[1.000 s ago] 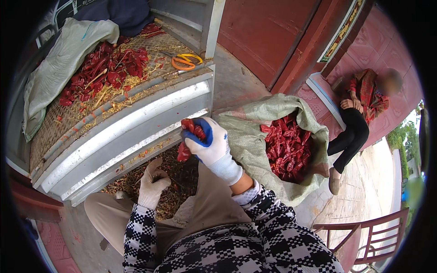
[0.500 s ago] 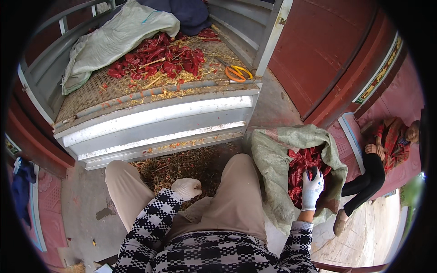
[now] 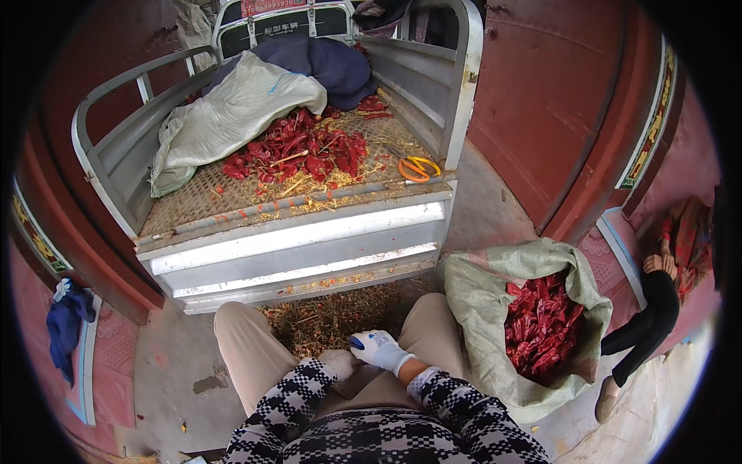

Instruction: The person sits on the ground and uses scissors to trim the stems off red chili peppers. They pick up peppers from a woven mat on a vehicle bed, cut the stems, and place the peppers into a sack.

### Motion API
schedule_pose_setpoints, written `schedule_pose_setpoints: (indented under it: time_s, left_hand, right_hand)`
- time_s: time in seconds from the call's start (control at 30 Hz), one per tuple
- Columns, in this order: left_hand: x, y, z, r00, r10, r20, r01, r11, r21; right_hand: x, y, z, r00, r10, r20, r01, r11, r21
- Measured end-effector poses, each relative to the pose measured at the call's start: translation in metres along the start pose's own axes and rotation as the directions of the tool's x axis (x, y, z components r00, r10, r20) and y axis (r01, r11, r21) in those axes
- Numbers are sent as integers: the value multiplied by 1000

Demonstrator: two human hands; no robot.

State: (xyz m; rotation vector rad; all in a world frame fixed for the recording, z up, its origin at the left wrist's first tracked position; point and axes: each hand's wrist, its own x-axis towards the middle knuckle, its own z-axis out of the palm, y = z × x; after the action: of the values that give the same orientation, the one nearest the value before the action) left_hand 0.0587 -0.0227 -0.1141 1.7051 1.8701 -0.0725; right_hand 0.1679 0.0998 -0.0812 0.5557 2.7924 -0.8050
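Over my lap, my two gloved hands meet. My left hand (image 3: 338,362), in a white glove, is closed with its fingers curled in; whatever may be in it is hidden. Against it lies my right hand (image 3: 380,350), in a white glove with blue at the fingertips, fingers bent and pressed together; I cannot make out anything in them. Right of my knee a pale green woven sack (image 3: 479,309) stands with its mouth rolled wide, holding dried red chili peppers (image 3: 543,329). Ahead, more red chili peppers (image 3: 305,147) lie heaped on a truck bed (image 3: 193,189).
Orange-handled scissors (image 3: 417,168) rest at the bed's rear edge. A white sack (image 3: 232,116) and dark blue cloth (image 3: 317,66) cover part of the heap. Stems and debris (image 3: 332,317) litter the ground between my knees. A person (image 3: 657,301) sits at the right.
My right hand has left the peppers in the sack and come across to my left hand over my lap. The view has tilted up, showing more of the truck.
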Motion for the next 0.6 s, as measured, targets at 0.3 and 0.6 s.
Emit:
schedule_pose_setpoints:
  time_s: [0.3, 0.6]
  left_hand:
    - [10, 15, -10, 999, 28, -15, -30, 988, -152]
    - [16, 6, 2, 985, 72, -157, -99, 980, -172]
  right_hand:
    - [-5, 8, -34, 893, 33, -448, 51, 984, 173]
    - [99, -79, -253, 748, 84, -658, -136, 990, -28]
